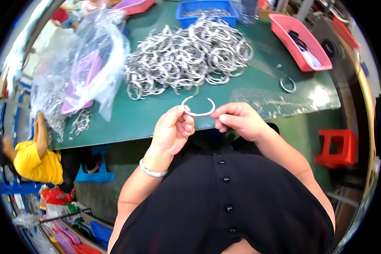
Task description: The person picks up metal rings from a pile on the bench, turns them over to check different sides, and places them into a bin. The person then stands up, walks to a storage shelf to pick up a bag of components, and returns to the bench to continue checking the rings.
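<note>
My left hand (172,131) pinches an open silver metal bangle (200,114) between thumb and fingertips, at its left side. The bangle is held over the table's near edge with its gap facing away from me. My right hand (241,121) is closed, thumb against curled fingers, its fingertips right by the bangle's right side. Whether they touch it or hold something small, I cannot make out. Beyond my hands a large heap of similar silver bangles (178,59) lies on the green table (156,114). One single bangle (288,85) rests apart at the right.
A blue bin (207,8) of metal pieces stands behind the heap, a pink bin (300,42) at the right. Clear plastic bags (101,63) cover the table's left. A person in yellow (38,163) sits at far left; a red stool (336,148) stands right.
</note>
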Motion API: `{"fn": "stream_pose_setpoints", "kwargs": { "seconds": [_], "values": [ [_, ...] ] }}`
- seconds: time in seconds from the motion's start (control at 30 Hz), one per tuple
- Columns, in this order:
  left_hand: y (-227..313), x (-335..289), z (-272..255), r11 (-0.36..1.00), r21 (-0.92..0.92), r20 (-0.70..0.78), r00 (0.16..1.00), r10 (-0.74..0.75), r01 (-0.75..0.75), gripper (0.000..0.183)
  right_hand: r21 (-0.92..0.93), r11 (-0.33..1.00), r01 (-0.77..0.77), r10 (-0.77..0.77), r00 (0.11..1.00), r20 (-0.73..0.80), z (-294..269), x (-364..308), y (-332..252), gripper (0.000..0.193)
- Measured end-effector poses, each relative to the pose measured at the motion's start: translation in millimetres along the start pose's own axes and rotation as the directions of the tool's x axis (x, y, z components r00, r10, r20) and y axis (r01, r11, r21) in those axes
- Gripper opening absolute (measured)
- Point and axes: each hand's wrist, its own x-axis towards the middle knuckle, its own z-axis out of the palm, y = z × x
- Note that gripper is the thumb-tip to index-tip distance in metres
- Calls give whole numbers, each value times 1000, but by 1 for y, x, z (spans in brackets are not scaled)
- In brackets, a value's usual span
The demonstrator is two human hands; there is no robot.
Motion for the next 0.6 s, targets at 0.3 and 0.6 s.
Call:
{"fn": "stream_pose_setpoints", "kwargs": {
  "seconds": [0.3,0.6],
  "values": [
    [117,-27,-30,860,-107,6,865,502,-499,12,-122,992,26,-39,994,-103,-13,11,-6,15],
    [128,-22,-52,850,-431,201,886,418,-303,22,-117,993,31,-46,990,-134,-15,16,-7,14]
  ]
}}
